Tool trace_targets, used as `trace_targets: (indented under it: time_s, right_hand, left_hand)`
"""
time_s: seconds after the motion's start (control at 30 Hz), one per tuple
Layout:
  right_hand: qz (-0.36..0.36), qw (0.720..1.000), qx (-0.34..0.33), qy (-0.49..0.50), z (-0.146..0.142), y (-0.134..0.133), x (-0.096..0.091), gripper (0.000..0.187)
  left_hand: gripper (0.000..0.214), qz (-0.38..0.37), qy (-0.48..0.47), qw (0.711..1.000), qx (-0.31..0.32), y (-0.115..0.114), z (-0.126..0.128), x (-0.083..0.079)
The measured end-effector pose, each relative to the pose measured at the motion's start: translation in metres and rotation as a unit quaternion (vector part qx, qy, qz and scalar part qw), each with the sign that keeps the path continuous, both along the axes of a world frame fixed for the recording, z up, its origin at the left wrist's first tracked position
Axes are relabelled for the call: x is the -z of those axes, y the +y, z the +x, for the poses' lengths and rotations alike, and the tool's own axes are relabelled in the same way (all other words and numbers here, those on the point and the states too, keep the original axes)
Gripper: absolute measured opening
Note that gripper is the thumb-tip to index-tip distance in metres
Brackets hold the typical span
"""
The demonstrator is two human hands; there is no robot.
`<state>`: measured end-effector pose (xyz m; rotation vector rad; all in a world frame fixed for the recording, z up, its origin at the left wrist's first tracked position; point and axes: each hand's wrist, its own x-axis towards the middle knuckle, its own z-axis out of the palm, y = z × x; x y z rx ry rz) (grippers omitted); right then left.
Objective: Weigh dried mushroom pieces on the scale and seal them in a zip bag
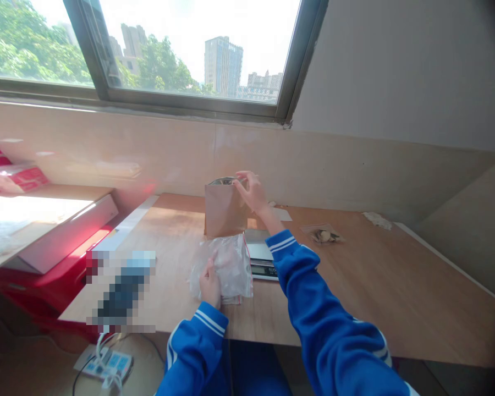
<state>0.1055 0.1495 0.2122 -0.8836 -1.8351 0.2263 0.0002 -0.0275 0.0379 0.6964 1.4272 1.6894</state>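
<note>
left hand [210, 286] on plastic bag [226, 267] | right hand [251, 192] at open paper bag [225, 212]

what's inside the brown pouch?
Only a silvery lining shows at the open mouth of the brown pouch. The right hand touches its rim; the front wall hides any contents. The left hand holds a clear plastic bag.

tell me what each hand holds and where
Left hand: the clear plastic bag, by its lower left edge. Right hand: at the top rim of the brown paper bag; grip cannot be told.
</note>
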Motion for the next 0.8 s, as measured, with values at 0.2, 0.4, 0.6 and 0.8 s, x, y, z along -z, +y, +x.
trace_targets:
  time_s: [0.2, 0.4, 0.6, 0.8]
  right_hand:
    - [-0.230, 0.972, -0.041, -0.006, 0.026, -0.079, 0.044, 0.040]
    - [-0.307, 0.934, -0.154, -0.101, 0.046, -0.124, 0.064, 0.038]
    - [-0.315, 0.932, -0.179, 0.003, 0.072, -0.121, 0.062, 0.036]
    - [-0.342, 0.919, -0.171, 0.096, 0.098, -0.110, 0.083, 0.046]
  left_hand:
    - [0.066, 0.018, 0.021, 1.000, -0.003, -0.002, 0.002, 0.000]
    - [0.068, 0.048, 0.024, 0.998, 0.036, -0.006, 0.009, -0.004]
    - [0.053, 0.069, 0.040, 0.990, 0.118, -0.007, 0.014, -0.016]
    - [0.038, 0.090, 0.143, 0.978, 0.123, -0.004, -0.001, -0.038]
